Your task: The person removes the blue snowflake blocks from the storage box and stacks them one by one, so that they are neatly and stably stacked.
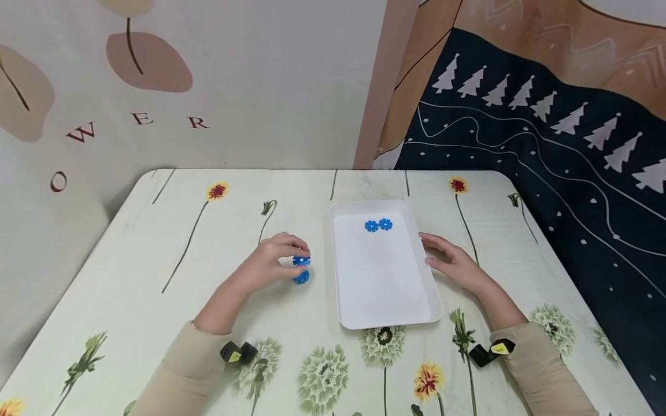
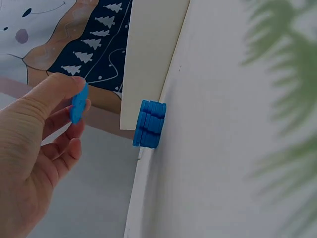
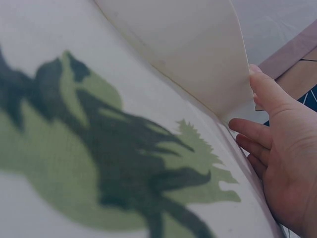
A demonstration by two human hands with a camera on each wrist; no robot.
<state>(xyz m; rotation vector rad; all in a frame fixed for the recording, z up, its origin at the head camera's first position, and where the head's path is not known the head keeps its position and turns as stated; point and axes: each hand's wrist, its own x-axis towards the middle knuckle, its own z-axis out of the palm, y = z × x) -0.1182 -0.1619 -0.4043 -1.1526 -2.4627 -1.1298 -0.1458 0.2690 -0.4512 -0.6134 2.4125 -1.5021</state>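
My left hand (image 1: 273, 259) pinches one blue snowflake disc (image 2: 79, 105) between thumb and fingertips, raised off the table. Just beside it, a short stack of the same blue discs (image 2: 150, 124) stands on the tablecloth; in the head view the stack (image 1: 301, 277) shows partly below the thumb. Two more blue discs (image 1: 378, 225) lie side by side near the far end of a white rectangular tray (image 1: 385, 319). At the tray's right side, my right hand (image 1: 454, 263) rests with loosely bent fingers, its thumb (image 3: 260, 84) right at the tray's rim.
Under everything is a table with a flower-printed cloth (image 1: 208, 312). A pale wall (image 1: 270, 86) and a dark panel with printed trees (image 1: 520, 150) border its far and right sides. Each wrist carries a small black camera.
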